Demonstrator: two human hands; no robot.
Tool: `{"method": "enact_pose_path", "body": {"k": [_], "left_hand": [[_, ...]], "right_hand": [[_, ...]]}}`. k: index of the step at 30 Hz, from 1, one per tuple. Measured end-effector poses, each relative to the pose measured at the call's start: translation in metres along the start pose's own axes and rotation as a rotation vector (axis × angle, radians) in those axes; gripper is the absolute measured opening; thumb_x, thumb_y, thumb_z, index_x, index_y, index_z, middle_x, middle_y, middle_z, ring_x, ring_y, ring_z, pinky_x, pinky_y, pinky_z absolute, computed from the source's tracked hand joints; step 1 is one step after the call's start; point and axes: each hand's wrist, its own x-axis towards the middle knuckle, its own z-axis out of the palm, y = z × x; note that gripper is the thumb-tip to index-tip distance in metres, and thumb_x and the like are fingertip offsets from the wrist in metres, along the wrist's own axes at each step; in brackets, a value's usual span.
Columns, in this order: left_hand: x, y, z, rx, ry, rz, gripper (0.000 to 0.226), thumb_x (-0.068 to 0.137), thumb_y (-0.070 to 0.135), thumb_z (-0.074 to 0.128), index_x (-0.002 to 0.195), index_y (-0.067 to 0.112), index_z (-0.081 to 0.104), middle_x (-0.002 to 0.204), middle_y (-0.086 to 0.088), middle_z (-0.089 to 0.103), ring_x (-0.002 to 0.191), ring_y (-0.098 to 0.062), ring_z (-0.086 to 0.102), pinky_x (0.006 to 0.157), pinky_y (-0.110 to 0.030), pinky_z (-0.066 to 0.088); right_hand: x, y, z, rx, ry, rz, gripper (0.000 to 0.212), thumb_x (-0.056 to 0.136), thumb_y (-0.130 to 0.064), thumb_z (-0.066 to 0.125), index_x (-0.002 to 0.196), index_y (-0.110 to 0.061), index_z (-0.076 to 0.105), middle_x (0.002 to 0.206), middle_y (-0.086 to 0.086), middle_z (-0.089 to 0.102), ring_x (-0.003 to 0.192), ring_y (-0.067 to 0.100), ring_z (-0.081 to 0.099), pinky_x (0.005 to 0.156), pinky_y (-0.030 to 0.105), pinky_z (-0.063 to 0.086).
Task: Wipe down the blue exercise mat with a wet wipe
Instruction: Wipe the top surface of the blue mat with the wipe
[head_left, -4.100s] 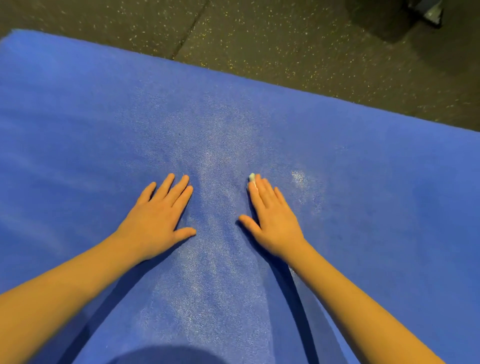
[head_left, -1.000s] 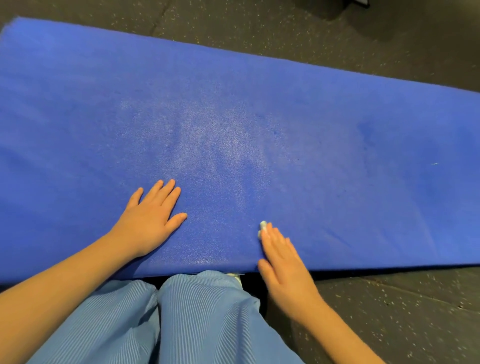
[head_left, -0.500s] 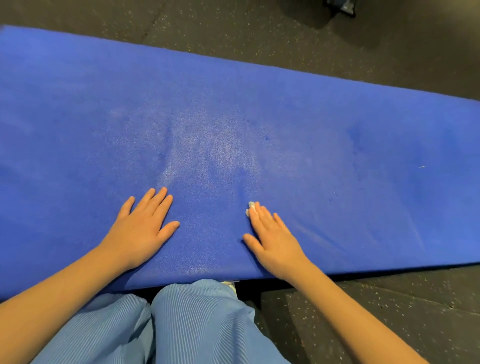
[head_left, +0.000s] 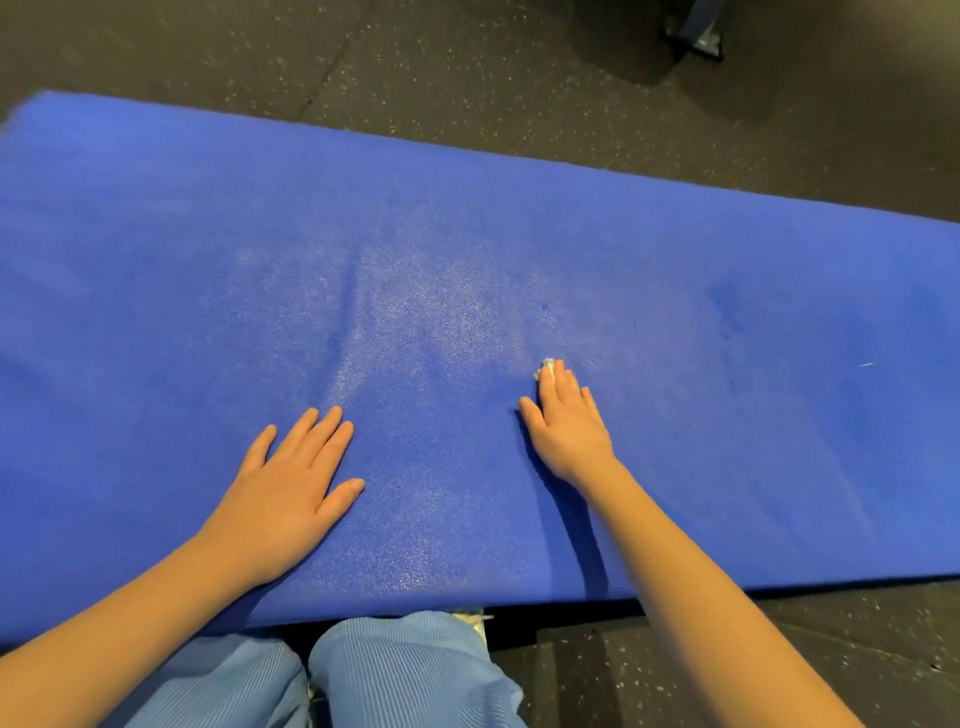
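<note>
While R hand presses small white wadded wet wipe under straight, closed-up fingers, mid-mat: blue foam exercise mat, long axis L–R; prob. unwiped stretch lies rightward, nearer R hand. L hand spread flat, bracing mat.

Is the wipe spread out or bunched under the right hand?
Bunched: only a small white wad of wet wipe shows beyond the flat right hand.
</note>
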Motion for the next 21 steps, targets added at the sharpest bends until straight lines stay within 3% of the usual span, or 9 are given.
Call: {"method": "enact_pose_path", "body": {"k": [2, 8, 10, 14, 19, 21], "left_hand": [[0.000, 0.000, 0.000, -0.008, -0.003, 0.000, 0.124, 0.050, 0.077, -0.043, 0.153, 0.023, -0.001, 0.149, 0.015, -0.022, 0.137, -0.003, -0.024, 0.118, -0.038, -0.009], [0.012, -0.001, -0.011, 0.015, -0.050, 0.038, 0.129, 0.045, 0.081, -0.042, 0.153, 0.024, -0.002, 0.150, 0.015, -0.022, 0.136, -0.001, -0.024, 0.117, -0.037, -0.010], [0.026, -0.003, -0.019, 0.016, -0.070, 0.056, 0.123, 0.049, 0.085, -0.031, 0.153, 0.026, -0.004, 0.150, 0.015, -0.024, 0.138, -0.001, -0.023, 0.117, -0.036, -0.010], [0.045, -0.001, -0.025, 0.042, -0.067, 0.063, 0.107, 0.058, 0.070, -0.020, 0.154, 0.026, -0.002, 0.159, 0.009, -0.015, 0.146, -0.010, -0.014, 0.118, -0.037, -0.005], [0.040, -0.003, -0.013, 0.016, 0.006, 0.066, 0.122, 0.051, 0.078, -0.041, 0.153, 0.026, 0.000, 0.150, 0.014, -0.020, 0.140, -0.004, -0.019, 0.117, -0.038, -0.006], [0.041, -0.004, -0.010, 0.043, 0.003, 0.053, 0.124, 0.048, 0.075, -0.046, 0.153, 0.026, -0.003, 0.148, 0.014, -0.023, 0.145, -0.009, -0.016, 0.117, -0.038, -0.007]], "right_hand": [[0.005, -0.013, 0.002, 0.057, 0.009, 0.051, 0.065, 0.103, -0.041, 0.028, 0.154, -0.008, 0.003, 0.162, 0.006, -0.002, 0.149, 0.020, -0.003, 0.119, 0.036, 0.000], [-0.023, -0.027, 0.014, -0.011, -0.079, -0.194, 0.067, 0.103, -0.044, 0.029, 0.154, -0.014, -0.001, 0.162, 0.000, -0.007, 0.148, 0.014, -0.006, 0.120, 0.034, -0.003], [-0.002, -0.016, 0.006, -0.003, -0.062, -0.137, 0.064, 0.103, -0.041, 0.028, 0.155, -0.014, 0.002, 0.162, 0.001, -0.003, 0.148, 0.014, -0.003, 0.120, 0.036, -0.002], [0.022, -0.023, 0.004, 0.033, 0.009, 0.046, 0.065, 0.103, -0.042, 0.027, 0.154, -0.010, 0.001, 0.162, 0.004, -0.004, 0.148, 0.018, -0.005, 0.119, 0.035, -0.003], [0.002, -0.038, 0.015, -0.015, -0.064, -0.226, 0.068, 0.102, -0.047, 0.028, 0.155, -0.015, -0.001, 0.161, -0.001, -0.008, 0.148, 0.014, -0.008, 0.119, 0.032, -0.005], [0.019, -0.023, 0.007, -0.040, -0.034, -0.185, 0.064, 0.103, -0.044, 0.027, 0.155, -0.015, 0.003, 0.162, -0.001, -0.003, 0.148, 0.014, -0.005, 0.119, 0.036, -0.003]]}}
